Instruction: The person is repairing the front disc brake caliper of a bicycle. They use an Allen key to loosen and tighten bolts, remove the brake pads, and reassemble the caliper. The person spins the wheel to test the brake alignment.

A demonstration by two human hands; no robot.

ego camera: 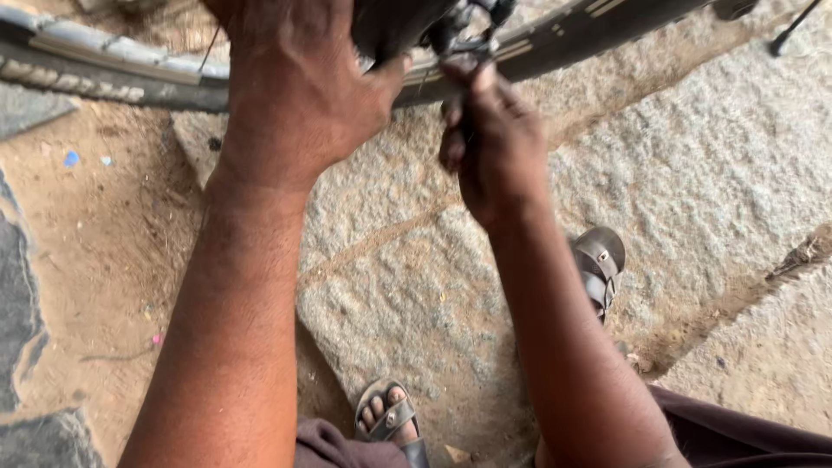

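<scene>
A bicycle wheel (104,65) with a black tyre and silver rim runs across the top of the view. My left hand (295,95) is closed over the tyre and rim near the top middle. Just to its right, my right hand (490,143) pinches a small dark metal part (464,35) at the rim with thumb and fingers; what the part is stays unclear, and the fingers hide most of it. Both forearms reach up from the bottom of the frame.
Rough grey stone slabs (711,182) with sandy joints lie below. Bare dirt (95,251) covers the left side. My sandalled feet (394,420) (598,264) rest on the stone. A thin dark rod (793,30) stands at the top right.
</scene>
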